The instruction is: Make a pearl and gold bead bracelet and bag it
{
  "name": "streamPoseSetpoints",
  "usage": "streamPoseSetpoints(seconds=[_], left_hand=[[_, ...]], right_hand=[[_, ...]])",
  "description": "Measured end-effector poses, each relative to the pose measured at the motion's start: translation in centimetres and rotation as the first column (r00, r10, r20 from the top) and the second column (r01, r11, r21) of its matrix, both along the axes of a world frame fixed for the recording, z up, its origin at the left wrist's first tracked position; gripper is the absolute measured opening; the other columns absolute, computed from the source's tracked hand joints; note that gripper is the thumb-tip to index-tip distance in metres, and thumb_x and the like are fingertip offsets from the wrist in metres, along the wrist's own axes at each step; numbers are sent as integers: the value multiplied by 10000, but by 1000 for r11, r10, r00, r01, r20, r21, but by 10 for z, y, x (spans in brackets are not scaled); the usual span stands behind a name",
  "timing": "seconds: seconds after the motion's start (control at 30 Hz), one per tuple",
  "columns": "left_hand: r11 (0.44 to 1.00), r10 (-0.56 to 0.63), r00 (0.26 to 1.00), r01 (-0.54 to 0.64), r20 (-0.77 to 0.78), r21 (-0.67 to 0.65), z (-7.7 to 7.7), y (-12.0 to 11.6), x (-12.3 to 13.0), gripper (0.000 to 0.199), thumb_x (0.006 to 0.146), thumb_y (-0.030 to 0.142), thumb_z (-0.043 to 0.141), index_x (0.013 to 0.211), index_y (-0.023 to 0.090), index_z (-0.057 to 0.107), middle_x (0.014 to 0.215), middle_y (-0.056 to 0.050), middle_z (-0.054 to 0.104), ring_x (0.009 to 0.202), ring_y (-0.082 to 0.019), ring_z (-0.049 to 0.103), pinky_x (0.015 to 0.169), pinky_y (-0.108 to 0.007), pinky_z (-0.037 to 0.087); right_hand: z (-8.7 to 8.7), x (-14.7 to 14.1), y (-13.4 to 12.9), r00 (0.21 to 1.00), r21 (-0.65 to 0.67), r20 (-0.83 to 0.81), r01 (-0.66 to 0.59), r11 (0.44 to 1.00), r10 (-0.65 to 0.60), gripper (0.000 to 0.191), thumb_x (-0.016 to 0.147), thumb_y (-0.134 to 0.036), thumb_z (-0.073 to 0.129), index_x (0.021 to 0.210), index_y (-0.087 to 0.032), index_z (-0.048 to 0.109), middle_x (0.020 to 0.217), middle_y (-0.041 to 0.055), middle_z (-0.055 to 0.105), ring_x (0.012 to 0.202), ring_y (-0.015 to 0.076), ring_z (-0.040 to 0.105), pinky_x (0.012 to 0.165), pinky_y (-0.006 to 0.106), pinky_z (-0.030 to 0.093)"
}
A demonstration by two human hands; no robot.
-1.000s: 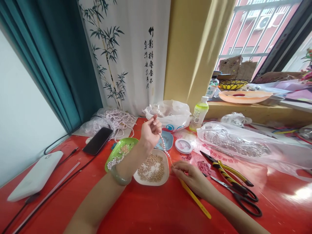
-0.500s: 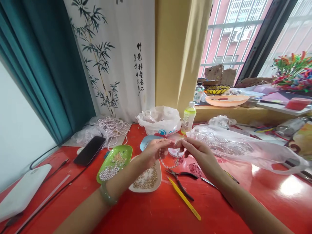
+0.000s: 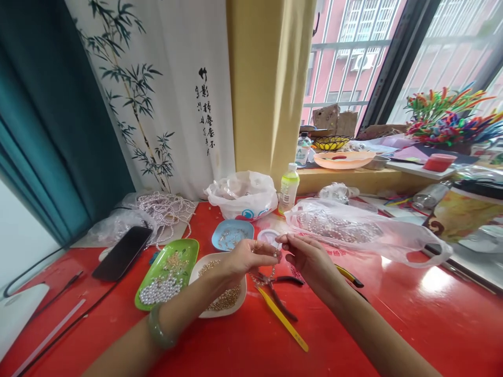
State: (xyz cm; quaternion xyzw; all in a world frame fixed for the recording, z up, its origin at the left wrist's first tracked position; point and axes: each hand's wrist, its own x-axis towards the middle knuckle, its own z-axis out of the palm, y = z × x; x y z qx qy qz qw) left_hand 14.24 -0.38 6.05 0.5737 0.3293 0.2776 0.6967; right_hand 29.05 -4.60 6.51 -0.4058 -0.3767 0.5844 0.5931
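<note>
A strand of small beads (image 3: 272, 273) hangs in a loop from my left hand (image 3: 251, 257), whose thumb and fingers pinch it. My right hand (image 3: 308, 255) is close beside, with its thumb and index fingertips pressed together; whatever is between them is too small to make out. Below the strand lie black-handled pliers (image 3: 280, 303) and yellow tweezers (image 3: 283, 320). My left forearm partly covers a white tray (image 3: 220, 314) of gold beads. A green tray (image 3: 194, 250) left of it holds pearly and gold beads. Behind my hands, a blue tray (image 3: 217, 236) contains small pieces.
A white plastic bag (image 3: 241, 196) and a drink bottle (image 3: 289, 188) stand at the back. Another bag (image 3: 341, 228) with beads stretches to the right. A phone (image 3: 122, 254) and bead strands (image 3: 168, 209) lie left. A yellow-and-black tool (image 3: 349, 275) rests beyond my right forearm.
The view has turned right. My hands have drawn slightly apart at the fingertips, and my left hand has turned with the bead strand still in it.
</note>
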Motion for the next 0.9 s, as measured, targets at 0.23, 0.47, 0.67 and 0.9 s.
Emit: streamPoseSetpoints(seconds=[0.23, 0.47, 0.67, 0.9], left_hand=[[999, -45, 995, 43, 93, 20, -10, 3, -8, 302, 548, 202, 711, 817, 110, 609, 694, -24, 567, 613, -98, 524, 597, -236, 397], [986, -140, 985, 149, 105, -79, -10, -2, -26, 361, 547, 49, 590, 897, 136, 573, 757, -15, 555, 553, -69, 519, 525, -199, 397], [954, -191, 966, 225, 176, -199, -18, -3, -42, 501, 533, 33, 409, 1008, 168, 495, 601, 21, 526, 412, -59, 433, 387, -167, 305], [842, -238, 945, 317, 226, -436, -21, -6, -52, 265, 771, 348, 392, 764, 123, 533, 423, 61, 315, 324, -32, 148, 320, -169, 93]], right_hand=[[-7, -1, 7, 1000, -18, -16, -14, 1000, 14, 177, 660, -337, 637, 677, -163, 670, 698, 15, 603, 627, 83, 508, 559, 190, 382], [-14, -10, 17, 964, -20, 203, -169, 985, 170, 215, 693, -365, 599, 706, -159, 658, 637, 8, 594, 569, 93, 502, 578, 242, 373], [-17, -19, 18, 911, -49, 351, -213, 976, 216, 180, 655, -315, 626, 786, -194, 648, 748, 4, 632, 703, 123, 544, 656, 246, 377], [-21, -28, 8, 890, -35, 343, -309, 950, 302, 299, 751, -387, 510, 996, -225, 562, 834, 2, 574, 605, 93, 466, 611, 249, 383]])
